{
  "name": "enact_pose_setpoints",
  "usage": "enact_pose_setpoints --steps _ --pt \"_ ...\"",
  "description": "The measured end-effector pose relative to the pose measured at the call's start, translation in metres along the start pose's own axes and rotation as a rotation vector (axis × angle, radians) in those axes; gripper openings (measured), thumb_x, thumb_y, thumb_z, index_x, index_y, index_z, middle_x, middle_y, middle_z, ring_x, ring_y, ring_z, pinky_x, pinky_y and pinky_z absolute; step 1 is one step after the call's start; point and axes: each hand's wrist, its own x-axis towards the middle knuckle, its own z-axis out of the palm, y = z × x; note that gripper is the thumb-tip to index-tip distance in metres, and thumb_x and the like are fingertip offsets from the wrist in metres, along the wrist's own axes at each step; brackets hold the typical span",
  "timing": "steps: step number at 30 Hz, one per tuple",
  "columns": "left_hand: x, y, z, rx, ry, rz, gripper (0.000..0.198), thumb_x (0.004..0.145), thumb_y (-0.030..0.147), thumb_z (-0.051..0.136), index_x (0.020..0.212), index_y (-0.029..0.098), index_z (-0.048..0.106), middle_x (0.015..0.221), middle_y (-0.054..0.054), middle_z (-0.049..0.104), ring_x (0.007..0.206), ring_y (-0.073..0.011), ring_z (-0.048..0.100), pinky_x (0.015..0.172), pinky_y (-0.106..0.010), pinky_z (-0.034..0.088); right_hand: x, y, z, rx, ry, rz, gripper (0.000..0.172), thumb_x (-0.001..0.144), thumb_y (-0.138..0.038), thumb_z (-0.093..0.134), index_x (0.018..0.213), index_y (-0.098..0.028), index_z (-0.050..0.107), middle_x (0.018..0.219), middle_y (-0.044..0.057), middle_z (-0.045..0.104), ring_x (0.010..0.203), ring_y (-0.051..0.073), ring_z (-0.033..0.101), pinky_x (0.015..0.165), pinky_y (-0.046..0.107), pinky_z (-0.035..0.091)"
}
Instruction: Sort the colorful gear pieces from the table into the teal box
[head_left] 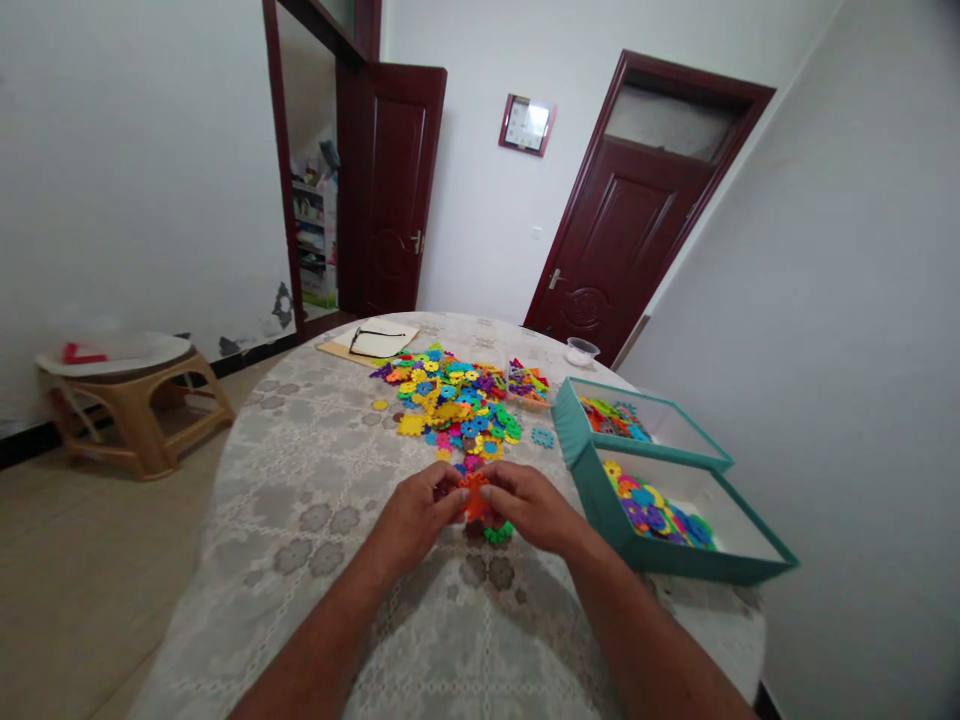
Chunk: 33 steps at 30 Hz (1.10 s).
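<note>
My left hand (418,514) and my right hand (529,506) meet over the near middle of the round table (300,520). Both pinch a small cluster of joined plastic snowflake pieces, with an orange piece (475,497) on top and a green piece (498,533) below it. Just beyond my fingers lies a pile of loose colourful snowflake pieces (454,398), spread across the lace tablecloth.
Two teal boxes stand at the right: the nearer one (675,545) and the farther one (645,420), both holding coloured pieces. A small clear tub (527,385), a notebook with glasses (375,341) and a small bowl (582,351) sit further back. A low stool (135,395) stands at left.
</note>
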Motion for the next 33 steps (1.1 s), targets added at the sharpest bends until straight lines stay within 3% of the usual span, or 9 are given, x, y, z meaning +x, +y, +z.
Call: enact_pose_setpoints --steps 4,8,11,15,18,21,24,30,33 --pt "0.000 -0.006 0.003 0.015 -0.081 0.009 0.026 0.088 0.047 0.068 0.090 0.021 0.070 0.081 -0.004 0.072 0.072 -0.0187 0.064 0.066 -0.030 0.051 -0.012 -0.002 -0.013 -0.046 0.044 0.048 0.019 0.092 -0.030 0.059 0.101 -0.023 0.075 0.079 0.000 0.073 0.062 0.015 0.063 0.055 0.025 0.049" --pt "0.001 -0.008 0.001 0.238 0.008 0.095 0.022 0.090 0.044 0.066 0.085 0.023 0.071 0.076 -0.004 0.071 0.072 -0.0200 0.062 0.066 -0.030 0.045 -0.012 0.007 -0.075 -0.203 0.168 0.124 0.023 0.089 -0.029 0.058 0.103 -0.020 0.073 0.066 -0.002 0.068 0.057 0.015 0.063 0.054 0.024 0.047" --pt "0.002 -0.011 -0.002 0.401 0.067 0.125 0.015 0.091 0.036 0.063 0.088 0.024 0.071 0.079 -0.004 0.072 0.075 -0.0216 0.064 0.071 -0.032 0.044 -0.010 0.019 -0.133 -0.454 0.491 0.170 0.031 0.089 -0.030 0.055 0.110 -0.017 0.073 0.071 0.002 0.072 0.063 0.019 0.066 0.062 0.029 0.051" --pt "0.003 -0.019 -0.007 0.593 0.092 0.110 0.015 0.090 0.023 0.059 0.099 0.022 0.071 0.093 -0.008 0.073 0.086 -0.0248 0.067 0.079 -0.036 0.047 -0.008 0.033 -0.174 -0.758 0.903 0.107 0.042 0.090 -0.029 0.055 0.126 -0.015 0.070 0.124 0.019 0.073 0.108 0.030 0.069 0.099 0.046 0.053" --pt "0.003 -0.026 -0.006 0.671 0.070 0.107 0.020 0.090 0.021 0.060 0.107 0.021 0.072 0.103 -0.012 0.073 0.094 -0.0266 0.068 0.084 -0.037 0.048 -0.010 0.033 -0.157 -0.802 0.864 0.002 0.039 0.092 -0.028 0.055 0.125 -0.014 0.071 0.130 0.020 0.070 0.117 0.031 0.065 0.106 0.048 0.048" --pt "0.002 -0.029 -0.001 0.664 -0.013 0.168 0.025 0.091 0.025 0.064 0.115 0.024 0.072 0.110 -0.011 0.073 0.102 -0.0270 0.068 0.089 -0.037 0.049 -0.015 0.031 -0.112 -0.617 0.383 0.012 0.031 0.097 -0.033 0.057 0.120 -0.020 0.073 0.113 0.011 0.076 0.091 0.023 0.070 0.086 0.037 0.054" --pt "0.000 -0.028 0.006 0.697 -0.095 0.220 0.025 0.092 0.033 0.069 0.116 0.026 0.072 0.113 -0.010 0.073 0.107 -0.0279 0.067 0.095 -0.039 0.049 -0.018 0.032 -0.067 -0.564 -0.064 0.072 0.029 0.093 -0.035 0.066 0.118 -0.022 0.073 0.112 0.008 0.076 0.091 0.022 0.070 0.081 0.033 0.052" --pt "-0.001 -0.016 0.017 0.894 -0.211 0.175 0.025 0.093 0.032 0.070 0.115 0.022 0.072 0.114 -0.010 0.071 0.110 -0.0266 0.063 0.096 -0.037 0.048 -0.022 0.045 -0.030 -0.735 -0.055 0.202 0.057 0.082 -0.049 0.080 0.126 -0.015 0.066 0.121 0.016 0.068 0.109 0.028 0.065 0.092 0.036 0.046" --pt "0.001 -0.011 0.019 0.932 -0.247 0.141 0.017 0.093 0.029 0.071 0.108 0.023 0.073 0.111 -0.008 0.071 0.109 -0.0260 0.062 0.094 -0.036 0.048 -0.022 0.050 -0.025 -0.711 -0.039 0.190 0.046 0.082 -0.042 0.079 0.117 -0.015 0.066 0.114 0.012 0.068 0.103 0.026 0.063 0.085 0.032 0.044"
